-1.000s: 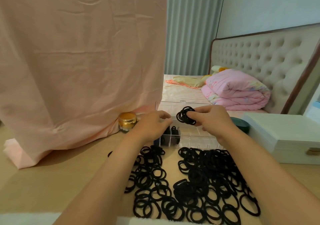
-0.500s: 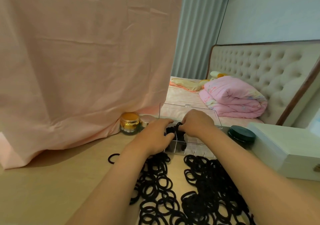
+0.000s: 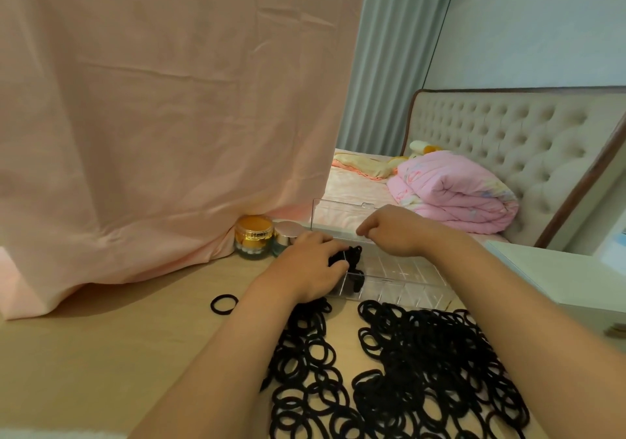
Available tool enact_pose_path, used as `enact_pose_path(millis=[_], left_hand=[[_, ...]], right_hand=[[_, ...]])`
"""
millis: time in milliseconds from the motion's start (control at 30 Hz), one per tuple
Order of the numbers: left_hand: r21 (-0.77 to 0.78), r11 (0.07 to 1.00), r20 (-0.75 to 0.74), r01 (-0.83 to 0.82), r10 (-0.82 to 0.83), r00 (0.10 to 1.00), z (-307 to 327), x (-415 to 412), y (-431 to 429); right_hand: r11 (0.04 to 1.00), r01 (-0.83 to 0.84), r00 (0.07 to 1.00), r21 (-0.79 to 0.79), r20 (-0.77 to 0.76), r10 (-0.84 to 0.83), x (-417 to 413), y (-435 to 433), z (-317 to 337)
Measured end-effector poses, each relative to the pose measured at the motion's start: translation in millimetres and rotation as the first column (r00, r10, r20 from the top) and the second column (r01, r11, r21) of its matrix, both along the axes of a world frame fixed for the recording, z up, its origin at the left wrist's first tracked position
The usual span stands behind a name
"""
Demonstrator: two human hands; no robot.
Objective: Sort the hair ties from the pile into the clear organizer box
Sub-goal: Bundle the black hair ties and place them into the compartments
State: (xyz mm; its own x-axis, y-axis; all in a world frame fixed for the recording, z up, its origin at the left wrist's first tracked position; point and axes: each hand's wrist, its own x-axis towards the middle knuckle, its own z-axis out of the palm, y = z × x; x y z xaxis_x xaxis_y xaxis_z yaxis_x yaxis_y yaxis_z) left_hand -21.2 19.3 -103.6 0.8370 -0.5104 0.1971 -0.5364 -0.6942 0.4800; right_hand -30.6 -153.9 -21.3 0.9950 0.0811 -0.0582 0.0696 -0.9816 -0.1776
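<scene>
Black hair ties [image 3: 354,255] sit in organizer box [image 3: 413,279], left compartments.
Grip of left hand [image 3: 310,269] rests on them, grasp undeterminable; right hand [image 3: 396,232] clenched above box, nothing visible in it. Loose pile [image 3: 423,354] on desk [image 3: 101,354] before box. Left of box, gold jar [image 3: 254,235]: label illegible.

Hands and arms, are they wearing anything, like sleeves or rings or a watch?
No. The left hand and right hand have no gloves and no rings that show. The left arm and right arm are bare to the picture's edge: no sleeves, watch or bracelet.
</scene>
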Motion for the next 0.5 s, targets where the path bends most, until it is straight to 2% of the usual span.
enact_pose_path(millis=[67, 167, 233, 400, 500], left_hand=[[0.006, 1.0, -0.006, 0.003, -0.003, 1.0, 0.4, -0.1, 0.2], [-0.03, 1.0, -0.027, 0.0, -0.001, 1.0, 0.6, 2.3, 3.1], [-0.038, 0.999, -0.069, 0.01, -0.013, 0.998, 1.6, 4.0, 5.8], [0.176, 0.983, -0.053, 0.051, -0.043, 0.998, 4.1, -0.2, 7.1], [0.211, 0.976, -0.018, 0.044, -0.041, 0.999, 6.6, -1.2, 7.7]], right_hand=[[0.999, -0.039, 0.997, -0.01, 0.063, 0.04, -10.9, -1.2, -8.6], [0.946, -0.132, 0.984, -0.296, 0.078, 0.162, -21.8, 3.8, -32.7], [0.904, -0.17, 0.974, -0.392, 0.072, 0.214, -23.0, 7.4, -46.1], [0.931, -0.17, 0.983, -0.324, 0.011, 0.183, -18.5, 10.2, -47.1], [0.958, -0.126, 0.978, -0.258, 0.13, 0.163, -14.3, 4.2, -42.6]])
